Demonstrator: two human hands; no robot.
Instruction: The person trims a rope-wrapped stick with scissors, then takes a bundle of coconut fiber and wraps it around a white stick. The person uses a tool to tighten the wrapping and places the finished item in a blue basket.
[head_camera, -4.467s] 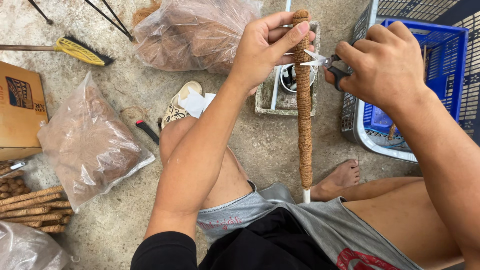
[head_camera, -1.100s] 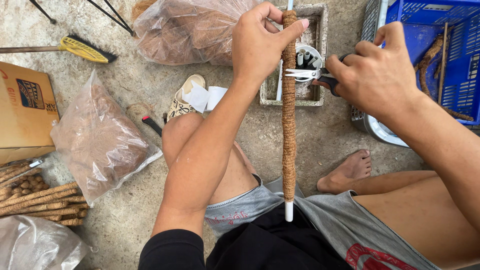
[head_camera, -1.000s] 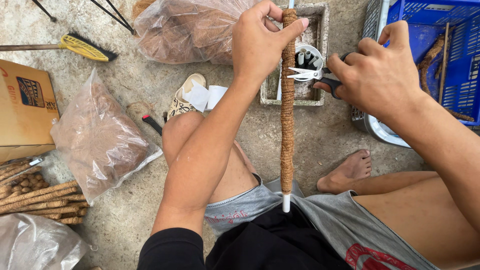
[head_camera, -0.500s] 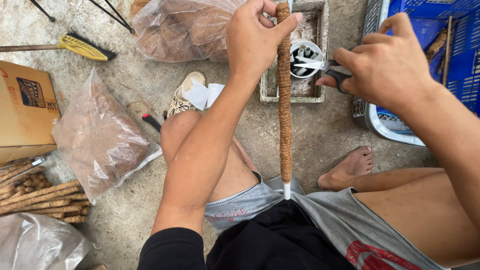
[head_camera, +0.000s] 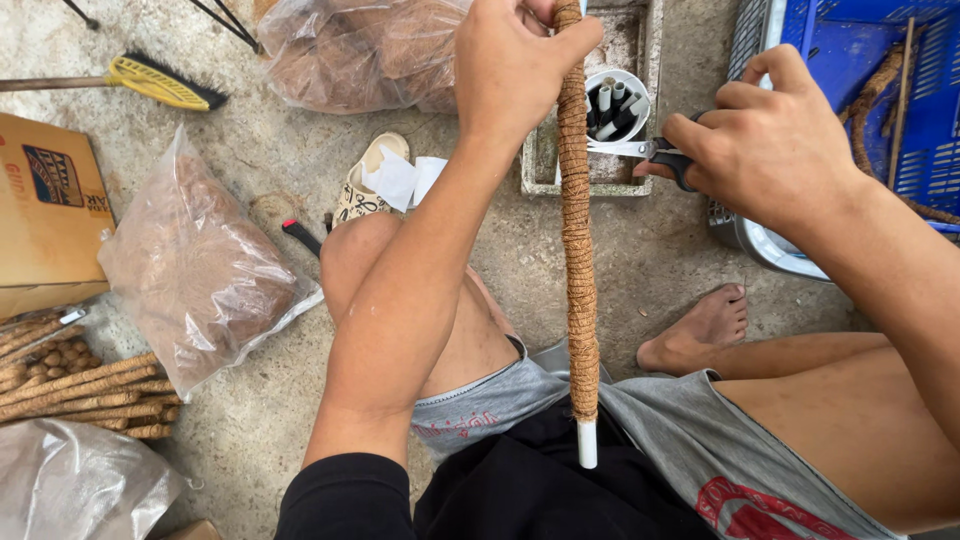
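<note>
Wrapped tight around the top of the long brown stick covered in rough coconut fibre (head_camera: 577, 240) is my left hand (head_camera: 515, 70), fingers fully closed on it. I hold the stick upright, and its white plastic end (head_camera: 587, 443) points down at my lap.

Far left of the stick lies a yellow brush with a wooden handle (head_camera: 150, 82), a brown cardboard box (head_camera: 45, 205), a clear plastic bag full of brown fibre (head_camera: 200, 275) and a pile of finished brown fibre sticks (head_camera: 75, 390).

Just right of the stick, my right hand (head_camera: 765, 150) is closed on a pair of scissors with black handles (head_camera: 650, 152), their silver tips pointing at the stick. Further right sits a blue plastic crate (head_camera: 890, 90).
</note>
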